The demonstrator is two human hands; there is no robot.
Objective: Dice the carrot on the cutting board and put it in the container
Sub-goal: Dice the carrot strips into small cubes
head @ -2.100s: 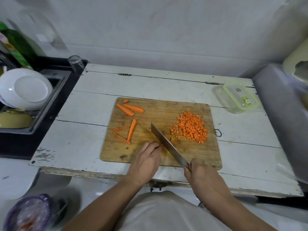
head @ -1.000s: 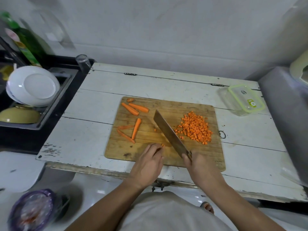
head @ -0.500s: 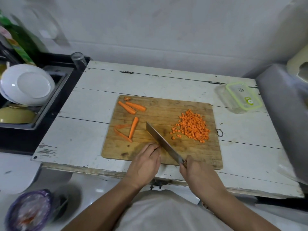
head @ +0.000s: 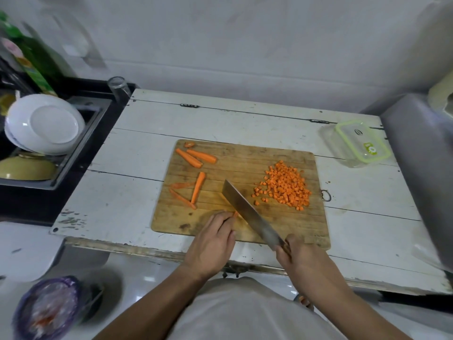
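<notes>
A heap of diced carrot (head: 284, 186) covers the right half of the board (head: 269, 224), the finished share of the job. Uncut strips (head: 196, 157) lie in a pair at the board's far left corner, with a small end piece just beyond them, and three more sticks (head: 198, 188) form a loose triangle nearer the middle of the left side. Judging by these piles, roughly half or more of the carrot is diced; the strips remain to be cut, and none of the dice has reached the container (head: 356, 144), which sits with its green-rimmed lid on at the table's (head: 137, 153) far right, well apart from the board.

The piece now being cut (head: 235, 213) shows only as a sliver of orange at the near middle of the board, between the fingertips of the left hand (head: 212, 244) and the blade. That hand presses down on it with fingers curled over, hiding most of it; how much is left under them cannot be told. The knife (head: 247, 212) lies slantwise just beside those fingertips, its tip pointing away toward the board's centre. The right hand (head: 297, 258) is wrapped round the handle at the board's near edge.

White plates (head: 44, 123) stand in a rack to the left.
</notes>
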